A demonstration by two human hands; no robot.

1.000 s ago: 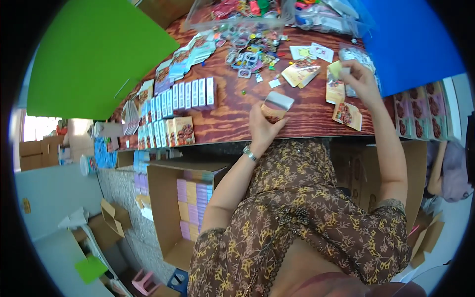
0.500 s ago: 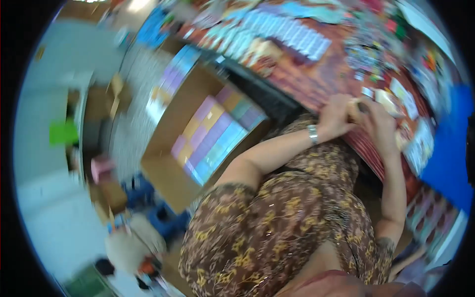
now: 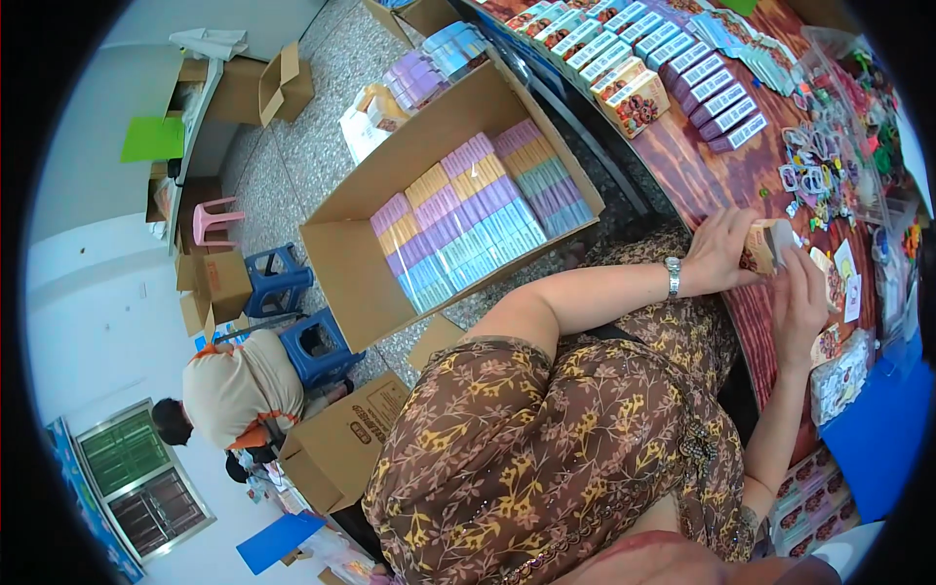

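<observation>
A small yellow-orange carton box [image 3: 758, 250] with a pale flap at its end is held just above the near edge of the red-brown patterned table [image 3: 707, 190]. Wrapped round its left side is my left hand [image 3: 720, 252], a watch on that wrist. My right hand [image 3: 801, 307] has its fingers closed at the box's right end, by the flap. Whatever is inside the box is hidden. Loose printed cards [image 3: 851, 295] lie just right of my right hand, and a clear bag of small white pieces [image 3: 842, 376] lies below them.
Rows of small boxes [image 3: 624, 58] and purple boxes [image 3: 715, 97] stand farther along the table, near a heap of keyring trinkets [image 3: 811, 166]. An open cardboard carton [image 3: 336, 292] of packed boxes stands at my left. Blue stools [image 3: 320, 348] and a bending person [image 3: 244, 385] are beyond.
The view has swung and sharpened, so the scene sits lower and farther right. Both hands stay on the small box, whose pale end flap now shows clearly.
</observation>
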